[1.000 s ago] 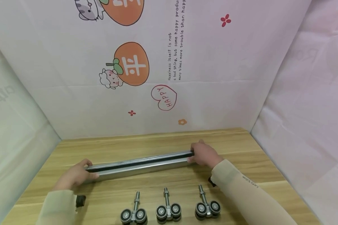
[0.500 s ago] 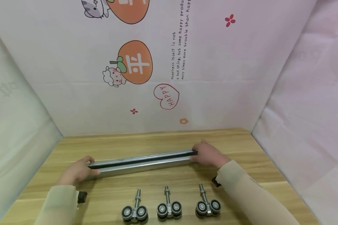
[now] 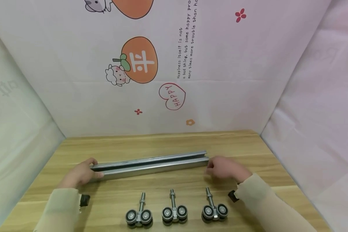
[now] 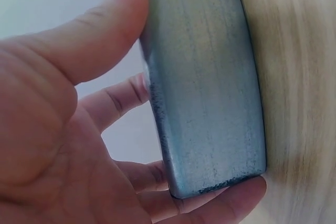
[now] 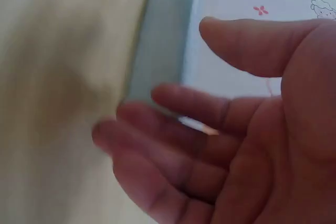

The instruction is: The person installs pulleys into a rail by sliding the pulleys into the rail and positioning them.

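A: What do I have in front of me?

B: Nearest me, three metal roller trolleys (image 3: 174,213) stand in a row on the pale wood-grain worktop (image 3: 258,151).

A: And beyond them?

B: The grey steel rail (image 3: 150,164) lies flat across the worktop. My left hand (image 3: 79,175) grips its left end; my right hand (image 3: 224,167) is released, fingers loose, just off the right end. The fabric backdrop (image 3: 220,80) behind reads "HAPPY" (image 3: 172,96).
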The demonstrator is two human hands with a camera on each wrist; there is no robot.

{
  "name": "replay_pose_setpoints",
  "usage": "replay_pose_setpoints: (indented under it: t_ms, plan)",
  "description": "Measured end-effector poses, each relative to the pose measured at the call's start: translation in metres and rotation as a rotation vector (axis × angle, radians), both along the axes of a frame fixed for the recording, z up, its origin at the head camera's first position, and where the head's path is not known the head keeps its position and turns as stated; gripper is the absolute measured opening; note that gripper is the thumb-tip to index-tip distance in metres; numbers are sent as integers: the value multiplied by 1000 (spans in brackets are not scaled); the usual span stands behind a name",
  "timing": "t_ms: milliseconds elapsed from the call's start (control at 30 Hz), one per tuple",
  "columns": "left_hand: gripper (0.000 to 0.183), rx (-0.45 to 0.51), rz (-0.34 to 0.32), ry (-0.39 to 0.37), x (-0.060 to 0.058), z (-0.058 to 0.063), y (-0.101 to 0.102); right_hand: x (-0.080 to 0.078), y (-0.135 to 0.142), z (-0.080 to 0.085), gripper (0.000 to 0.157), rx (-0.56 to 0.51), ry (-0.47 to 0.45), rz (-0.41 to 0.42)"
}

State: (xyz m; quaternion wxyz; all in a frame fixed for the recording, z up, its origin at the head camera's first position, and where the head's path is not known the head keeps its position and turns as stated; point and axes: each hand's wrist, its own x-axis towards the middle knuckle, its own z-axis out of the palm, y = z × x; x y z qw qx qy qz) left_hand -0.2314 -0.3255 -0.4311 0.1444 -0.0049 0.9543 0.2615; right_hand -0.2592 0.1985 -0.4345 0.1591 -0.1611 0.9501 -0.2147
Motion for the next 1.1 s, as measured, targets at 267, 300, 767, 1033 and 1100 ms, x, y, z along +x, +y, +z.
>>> replay_pose_setpoints:
  t_ms: [267,300,767,1033,1100]
  plan:
    - [74,1,6,-9,0,2,-1,14,2,-14,22,-206,-268,22]
    - [74,-2,4,-10,1,2,-1,15,2,-15,22,-223,-293,22]
    - [71,-16,-2,-1,1,0,0,20,3,-25,24,-298,-420,80]
    - [74,18,12,5,-3,-2,-1,23,2,-27,21,-303,-419,68]
    - [72,13,11,7,-4,-2,-1,23,2,-27,21,-304,-412,69]
